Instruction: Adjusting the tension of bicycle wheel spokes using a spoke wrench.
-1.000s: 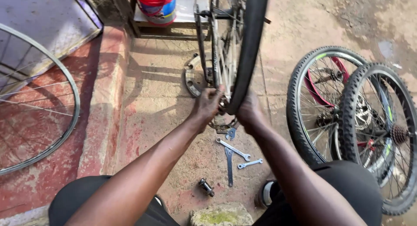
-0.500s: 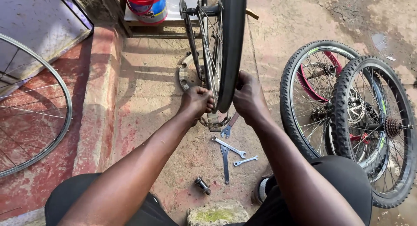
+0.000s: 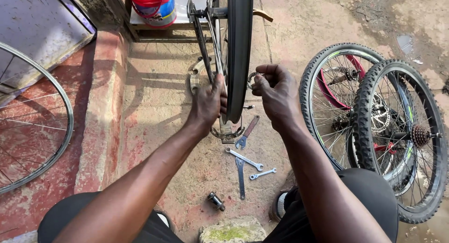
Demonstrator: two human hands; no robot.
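Gripping the upright black-tyred wheel [image 3: 238, 56] at nine o'clock, left hand [image 3: 208, 103] steadies it; right hand [image 3: 276, 91] pinches a small metal ring [image 3: 252, 79], which could slip and drop onto the concrete floor [image 3: 154, 112].

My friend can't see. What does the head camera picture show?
A person's left hand grips an upright bicycle wheel while the right hand holds a small metal ring beside it. Wrenches lie on the ground below; two more wheels lean nearby.

Probably outdoor bicycle repair yard: wheels [image 3: 397, 135], spanners [image 3: 243, 161]
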